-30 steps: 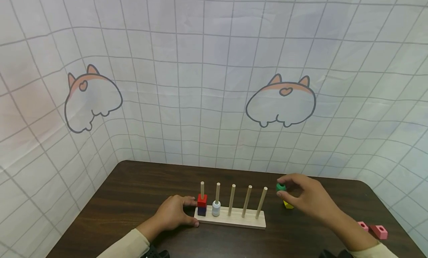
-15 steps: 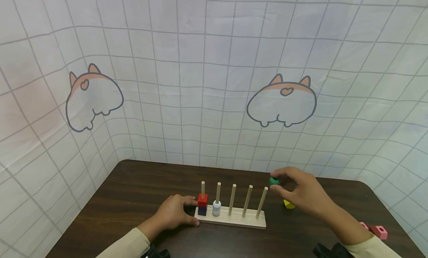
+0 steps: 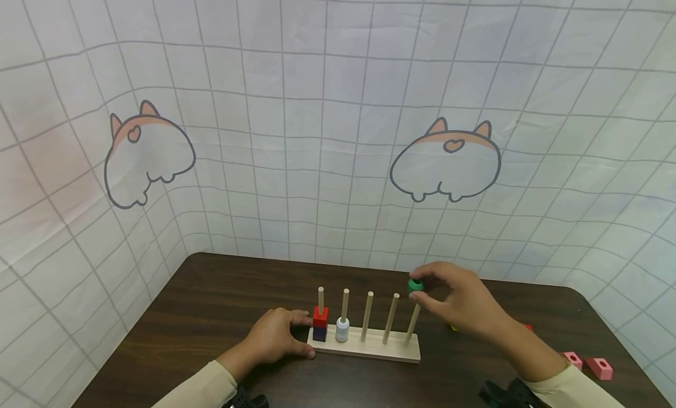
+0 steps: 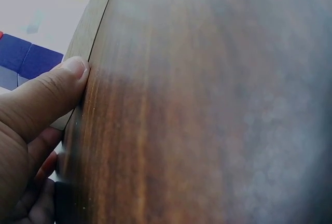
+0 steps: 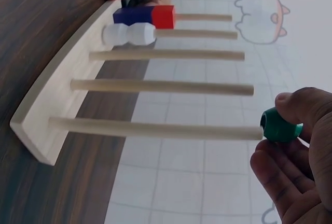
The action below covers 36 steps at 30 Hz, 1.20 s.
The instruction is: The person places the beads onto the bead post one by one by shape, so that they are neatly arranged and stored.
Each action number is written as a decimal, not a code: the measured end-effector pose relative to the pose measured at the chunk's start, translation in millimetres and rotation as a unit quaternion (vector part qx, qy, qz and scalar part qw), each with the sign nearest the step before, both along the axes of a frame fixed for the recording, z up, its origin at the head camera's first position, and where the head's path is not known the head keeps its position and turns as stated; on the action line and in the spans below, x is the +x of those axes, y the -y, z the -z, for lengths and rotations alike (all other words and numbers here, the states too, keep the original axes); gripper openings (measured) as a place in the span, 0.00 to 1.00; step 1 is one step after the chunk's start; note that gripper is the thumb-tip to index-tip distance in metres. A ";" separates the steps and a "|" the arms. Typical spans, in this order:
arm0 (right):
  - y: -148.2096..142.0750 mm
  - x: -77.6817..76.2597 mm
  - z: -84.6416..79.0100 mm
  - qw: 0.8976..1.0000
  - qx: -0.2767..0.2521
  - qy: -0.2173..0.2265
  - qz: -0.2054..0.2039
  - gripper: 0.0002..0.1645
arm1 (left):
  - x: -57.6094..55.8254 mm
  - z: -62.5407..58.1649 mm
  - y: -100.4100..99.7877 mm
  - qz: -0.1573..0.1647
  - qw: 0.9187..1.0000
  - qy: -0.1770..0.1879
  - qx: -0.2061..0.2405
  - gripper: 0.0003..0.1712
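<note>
A wooden peg stand (image 3: 377, 350) with several upright pegs stands on the dark table. My left hand (image 3: 274, 336) grips its left end, the thumb against the front edge. The leftmost peg carries a red block (image 3: 320, 316) over a dark blue one (image 3: 319, 334). White rounded beads (image 5: 128, 35) sit on the second peg. At the top of the rightmost peg (image 5: 161, 129), my right hand (image 3: 460, 296) pinches a green bead (image 5: 280, 126) between thumb and fingers. The bead lines up with the peg tip; whether the tip is inside its hole I cannot tell.
Two pink blocks (image 3: 601, 368) with holes lie at the table's right side. A yellow piece (image 3: 453, 327) and a red piece (image 3: 529, 327) show partly behind my right hand and forearm. A white gridded curtain (image 3: 296, 161) hangs behind the table.
My right hand has carried the green bead left, from above the yellow piece to the rightmost peg's tip. The red piece has come into view. My left hand stays on the stand.
</note>
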State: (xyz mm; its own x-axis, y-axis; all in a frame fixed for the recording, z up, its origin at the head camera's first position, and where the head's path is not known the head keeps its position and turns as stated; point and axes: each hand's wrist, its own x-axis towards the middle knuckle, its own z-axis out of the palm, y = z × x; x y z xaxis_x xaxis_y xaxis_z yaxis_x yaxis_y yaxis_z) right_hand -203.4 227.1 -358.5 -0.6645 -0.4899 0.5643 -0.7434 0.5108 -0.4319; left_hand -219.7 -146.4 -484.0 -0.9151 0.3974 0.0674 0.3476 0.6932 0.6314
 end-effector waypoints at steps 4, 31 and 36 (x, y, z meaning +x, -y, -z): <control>6.0 -3.6 1.2 1.000 -0.006 -0.004 -0.014 0.22 | -0.2 0.0 -0.7 -0.002 1.000 0.002 -0.001 0.33; 42.5 -8.1 4.5 0.998 -0.016 0.039 -0.040 0.20 | -0.5 0.1 -0.5 -0.002 1.000 0.000 -0.004 0.33; 49.4 -7.4 4.1 0.998 -0.008 0.046 -0.044 0.20 | 0.0 -0.7 -0.4 -0.002 1.000 0.000 -0.002 0.33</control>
